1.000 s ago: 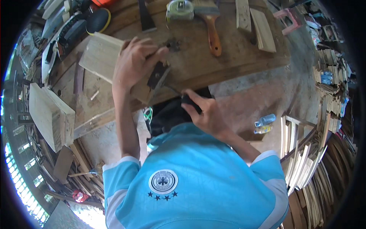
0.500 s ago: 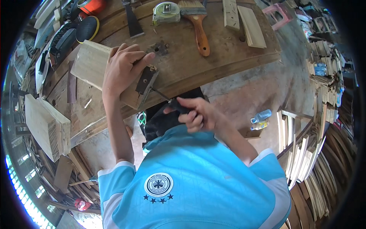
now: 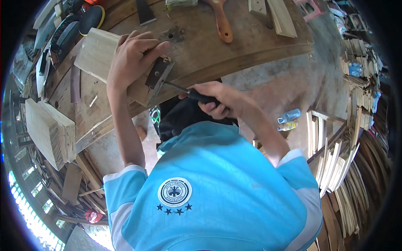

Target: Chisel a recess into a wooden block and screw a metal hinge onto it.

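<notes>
A pale wooden board (image 3: 95, 53) lies on the workbench, with my left hand (image 3: 133, 58) closed over it, fingers curled and thumb stretched toward a dark metal hinge (image 3: 156, 75). The hinge sits at the near end of the wood, one leaf standing out from it. In my right hand (image 3: 220, 98) is a screwdriver (image 3: 201, 96) with a black handle, gripped between thumb and fingers. Its thin shaft points left and reaches the hinge's outstanding leaf; whether the tip sits in a screw is too small to tell.
On the bench are a paintbrush (image 3: 221, 23), a scraper (image 3: 145, 12), a tape measure (image 3: 181, 3), wood strips (image 3: 281, 19) and a round black pad (image 3: 91, 21). Thick wood blocks (image 3: 50, 131) stand at left. Plastic bottles (image 3: 289, 116) and stacked wood (image 3: 335, 163) are on the right.
My view has tilted, so the bench sits higher in the picture. My right hand has shifted slightly rightward, and the screwdriver lies flatter, with more of its handle showing. My left hand keeps its place on the board.
</notes>
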A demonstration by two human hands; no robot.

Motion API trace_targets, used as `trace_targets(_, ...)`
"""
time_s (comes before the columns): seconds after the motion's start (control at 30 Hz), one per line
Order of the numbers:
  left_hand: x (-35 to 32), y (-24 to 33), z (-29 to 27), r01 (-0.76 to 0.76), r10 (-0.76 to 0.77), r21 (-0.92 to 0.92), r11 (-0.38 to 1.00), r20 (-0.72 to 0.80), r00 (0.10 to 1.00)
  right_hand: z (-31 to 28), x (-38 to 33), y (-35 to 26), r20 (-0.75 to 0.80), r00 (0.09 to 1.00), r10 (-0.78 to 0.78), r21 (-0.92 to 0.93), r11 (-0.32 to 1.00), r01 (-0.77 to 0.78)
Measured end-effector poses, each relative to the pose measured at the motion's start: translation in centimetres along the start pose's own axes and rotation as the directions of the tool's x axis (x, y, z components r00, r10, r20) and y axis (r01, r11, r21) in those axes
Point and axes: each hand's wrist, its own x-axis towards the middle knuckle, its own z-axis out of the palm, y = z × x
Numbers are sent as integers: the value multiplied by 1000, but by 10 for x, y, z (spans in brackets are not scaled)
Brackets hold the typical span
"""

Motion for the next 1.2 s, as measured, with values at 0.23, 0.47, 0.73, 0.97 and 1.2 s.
trace_targets(0.23,3,3,2,76,-76,13,997,29,997,5,15,25,-85,790,-608,-618,654,436)
trace_targets(0.47,0,0,-1,43,-43,18,999,-2,999,5,10,15,-17,1000,-4,119,993,6)
trace_targets(0.73,2,4,-1,73,-74,16,997,16,997,19,22,37,41,565,-824,-853,265,449)
trace_targets(0.97,2,-1,-2,78,-78,-14,997,12,997,4,12,14,19,991,-135,-68,988,136)
trace_targets(1.2,1,1,0,110,-110,-1,994,22,994,43,10,33,142,356,-923,-951,-227,-210)
